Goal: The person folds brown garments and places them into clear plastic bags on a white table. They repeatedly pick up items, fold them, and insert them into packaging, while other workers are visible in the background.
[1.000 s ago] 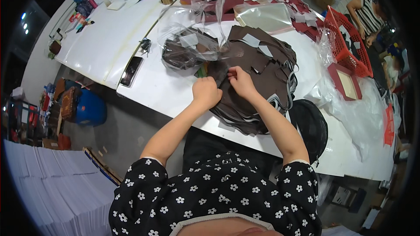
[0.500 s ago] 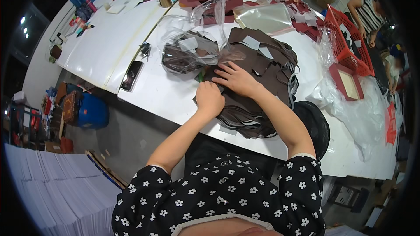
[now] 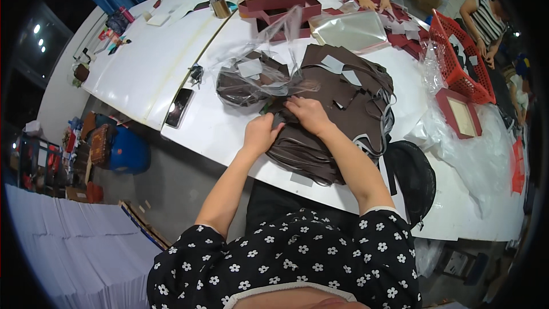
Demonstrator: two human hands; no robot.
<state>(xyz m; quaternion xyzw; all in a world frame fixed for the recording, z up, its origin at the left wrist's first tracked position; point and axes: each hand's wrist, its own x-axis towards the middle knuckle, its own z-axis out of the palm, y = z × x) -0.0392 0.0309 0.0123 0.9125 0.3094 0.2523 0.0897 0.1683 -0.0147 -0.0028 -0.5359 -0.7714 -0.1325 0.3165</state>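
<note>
A wide stack of dark brown, leather-like sheets [image 3: 349, 88] with loose strips along its edges lies on the white table in front of me. At its left edge, my left hand [image 3: 261, 133] is closed, pinching a brown sheet between thumb and fingers. My right hand [image 3: 309, 115] is curled over the same part of the stack, its fingertips pressed into the sheets close to the left hand. Just beyond both hands sits a clear plastic bag [image 3: 251, 83] with brown pieces in it. Small grey slips [image 3: 333, 63] lie on top of the stack.
A phone [image 3: 179, 107] and keys [image 3: 196, 73] lie to the left, with a metal flask [image 3: 217, 3] farther back. Dark red boxes [image 3: 274, 1] stand at the far side. A red basket [image 3: 457, 57] and crumpled plastic [image 3: 469, 149] are on the right; co-workers' hands [image 3: 374, 6] handle red pieces.
My right hand has gone from lying flat with spread fingers to curling over the sheets. The near edge of the stack has been drawn together and bunched toward the left.
</note>
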